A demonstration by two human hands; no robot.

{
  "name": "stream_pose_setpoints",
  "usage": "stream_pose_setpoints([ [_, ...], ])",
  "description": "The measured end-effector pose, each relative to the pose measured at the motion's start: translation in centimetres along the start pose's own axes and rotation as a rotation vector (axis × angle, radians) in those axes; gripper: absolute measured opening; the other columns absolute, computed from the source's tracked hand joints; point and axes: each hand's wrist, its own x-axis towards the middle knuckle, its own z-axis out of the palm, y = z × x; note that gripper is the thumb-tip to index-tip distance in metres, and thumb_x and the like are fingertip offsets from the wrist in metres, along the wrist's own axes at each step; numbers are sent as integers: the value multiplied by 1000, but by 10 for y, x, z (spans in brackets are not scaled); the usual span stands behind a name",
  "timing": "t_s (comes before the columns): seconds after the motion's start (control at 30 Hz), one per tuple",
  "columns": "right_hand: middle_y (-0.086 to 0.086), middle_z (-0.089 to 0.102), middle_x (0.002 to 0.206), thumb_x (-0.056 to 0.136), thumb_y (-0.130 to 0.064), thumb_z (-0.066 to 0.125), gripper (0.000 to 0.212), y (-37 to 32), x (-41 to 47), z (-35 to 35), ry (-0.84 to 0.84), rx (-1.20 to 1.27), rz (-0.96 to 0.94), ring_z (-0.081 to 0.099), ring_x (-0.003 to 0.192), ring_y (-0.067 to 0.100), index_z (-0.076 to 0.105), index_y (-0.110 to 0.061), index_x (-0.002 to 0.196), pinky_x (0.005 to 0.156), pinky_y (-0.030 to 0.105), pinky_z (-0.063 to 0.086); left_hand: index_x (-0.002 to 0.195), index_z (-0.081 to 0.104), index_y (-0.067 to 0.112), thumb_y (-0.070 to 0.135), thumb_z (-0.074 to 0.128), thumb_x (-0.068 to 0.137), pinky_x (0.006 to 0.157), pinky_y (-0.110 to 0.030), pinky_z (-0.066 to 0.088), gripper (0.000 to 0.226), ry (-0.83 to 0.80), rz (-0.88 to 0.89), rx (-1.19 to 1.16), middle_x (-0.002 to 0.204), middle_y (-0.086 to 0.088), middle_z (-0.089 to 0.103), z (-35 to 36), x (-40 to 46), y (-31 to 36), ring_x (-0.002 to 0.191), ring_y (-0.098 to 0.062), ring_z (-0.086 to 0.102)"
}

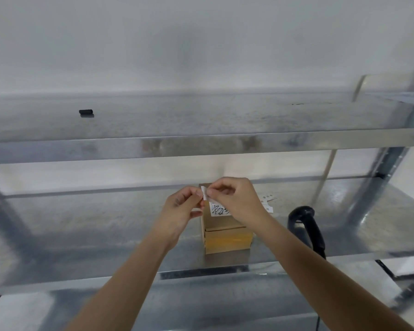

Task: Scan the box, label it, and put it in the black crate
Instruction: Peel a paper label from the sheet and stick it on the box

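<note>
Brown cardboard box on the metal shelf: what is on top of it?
On the brown cardboard box lies a white label with black handwriting, partly covered by the right hand. Both hands pinch a small white sticker; left hand.

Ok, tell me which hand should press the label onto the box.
Probably the right hand: it hovers directly above the box top, pinching the label. The left hand sits off the box's left side, pinching the same label.

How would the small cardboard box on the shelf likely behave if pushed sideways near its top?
The cardboard box stands taller than wide, so it may tip rather than slide. The metal shelf looks smooth, so a low push probably slides it. It seems small and probably light.
</note>
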Motion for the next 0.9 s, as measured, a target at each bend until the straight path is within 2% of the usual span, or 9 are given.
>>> stream_pose_setpoints([
  [0.07,-11,71,76,79,-24,73,2,1,-2,1,-26,-17,12,65,73,2,73,-25,81,67,12,48,81,60,9,11,50,93,69,-24,50,16,-1,24,24,66,1,58,5,2,-1,64,-7,56],
  [0.17,-12,72,77,76,-23,76,12,5,-1,1,-5,6,36,67,72,0,75,-20,88,66,11,47,79,59,12,12,50,93,67,-22,48,17,31,54,48,71,0,59,9,7,-3,63,-3,55],
  [0.27,-10,72,79,77,-18,76,13,8,-1,0,7,19,43,68,76,4,75,-16,90,71,15,50,79,59,11,13,49,94,63,-15,48,18,55,109,133,74,1,61,11,9,-5,62,-1,54],
  [0.37,-5,73,81,80,-17,73,11,10,-1,0,19,10,51,70,81,12,76,-14,90,78,25,56,83,60,3,11,49,94,59,-9,46,17,75,175,211,73,-1,61,13,9,-5,60,2,54],
  [0.5,-4,71,76,82,-15,71,8,8,-1,2,66,28,63,69,78,16,76,-11,87,75,28,57,80,61,7,9,50,93,62,-12,45,17,98,251,277,72,0,62,15,9,-6,61,2,53],
  [0.63,-2,73,79,81,-16,72,8,7,-1,4,99,24,46,70,82,19,76,-12,87,80,31,57,81,64,4,8,53,91,63,-11,47,15,148,251,200,71,0,65,16,8,-7,63,2,58],
  [0.73,-4,73,79,81,-16,73,10,8,-2,5,96,-16,27,70,80,14,76,-12,89,76,26,56,81,66,4,8,55,90,64,-11,48,14,157,222,151,72,-2,66,15,8,-9,63,1,59],
  [0.83,-17,67,74,82,-17,71,10,6,-5,6,86,-95,-1,64,72,-3,76,-14,89,68,10,50,77,66,9,4,56,88,62,-10,47,15,163,202,167,73,-3,66,14,8,-11,62,2,58],
  [0.9,-18,66,74,83,-19,70,11,5,-7,7,87,-139,-14,62,73,-3,76,-15,91,70,10,49,77,66,9,1,55,87,61,-9,46,17,169,190,173,72,-2,66,13,7,-11,60,3,57],
])
